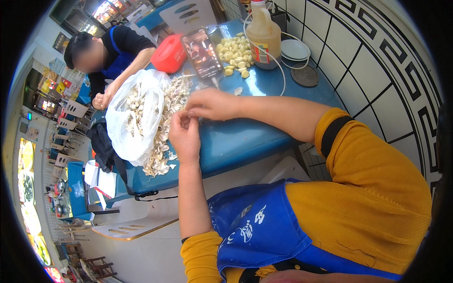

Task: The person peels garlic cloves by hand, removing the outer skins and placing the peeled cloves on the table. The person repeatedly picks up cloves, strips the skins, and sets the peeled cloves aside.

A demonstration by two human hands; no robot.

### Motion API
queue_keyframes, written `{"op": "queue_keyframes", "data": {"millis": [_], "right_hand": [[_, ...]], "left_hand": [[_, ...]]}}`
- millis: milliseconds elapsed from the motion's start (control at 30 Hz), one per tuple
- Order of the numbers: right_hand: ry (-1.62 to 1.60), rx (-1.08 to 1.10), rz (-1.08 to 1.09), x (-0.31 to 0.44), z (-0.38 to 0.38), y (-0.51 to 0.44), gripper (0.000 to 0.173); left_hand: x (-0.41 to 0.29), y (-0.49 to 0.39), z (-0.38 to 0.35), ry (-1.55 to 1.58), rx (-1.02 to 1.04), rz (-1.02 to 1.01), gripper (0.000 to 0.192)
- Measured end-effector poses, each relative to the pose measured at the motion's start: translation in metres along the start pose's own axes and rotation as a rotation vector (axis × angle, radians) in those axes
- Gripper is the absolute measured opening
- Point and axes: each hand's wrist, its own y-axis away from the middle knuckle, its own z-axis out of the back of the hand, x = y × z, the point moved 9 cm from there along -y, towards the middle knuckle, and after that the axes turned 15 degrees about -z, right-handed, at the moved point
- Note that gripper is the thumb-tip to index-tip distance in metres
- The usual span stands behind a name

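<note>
My left hand [184,136] and my right hand [212,104] meet over the near edge of the blue table [237,141], fingertips together. Whatever may be between the fingers is hidden. Just left of them lies a heap of dry garlic skins [161,152]. Beside it stands a white plastic bag [116,141], its mouth wide, with unpeeled garlic [136,109] inside. Beyond my right hand a pile of peeled garlic cloves [235,51] lies on the tabletop. A smartphone [202,53] with a lit screen and a cable leans between the cloves and a red plastic container [170,53].
A large plastic jug [263,39] of brown liquid, white saucers [294,49] and a dark round lid [304,75] stand near the tiled wall. A black bag [102,145] with straps hangs at the table's left edge. Another person [116,53] leans at the far left side.
</note>
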Motion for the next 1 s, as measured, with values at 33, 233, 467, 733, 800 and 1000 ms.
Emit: {"op": "queue_keyframes", "data": {"millis": [33,233,467,733,800,1000], "right_hand": [[-0.005,0.002,-0.005,0.001,0.001,0.0,0.027],[-0.132,0.133,-0.447,-0.022,-0.002,0.0,0.026],[-0.359,0.147,-0.465,-0.02,-0.003,0.0,0.022],[-0.36,0.155,-0.337,-0.008,-0.003,0.0,0.022],[-0.322,0.136,-0.301,-0.005,-0.002,0.0,0.021],[-0.196,0.088,-0.182,0.006,0.0,0.001,0.018]], "left_hand": [[-0.002,0.0,0.001,-0.032,-0.005,-0.018,0.017],[-0.028,-0.003,-0.001,-0.299,0.051,-0.213,0.014],[-0.023,-0.003,0.004,-0.241,-0.006,-0.171,0.015],[-0.002,0.0,-0.001,0.21,-0.01,0.069,0.022],[-0.005,-0.001,-0.001,0.236,-0.006,0.062,0.023],[-0.005,0.0,0.005,0.278,-0.026,0.09,0.022]]}}
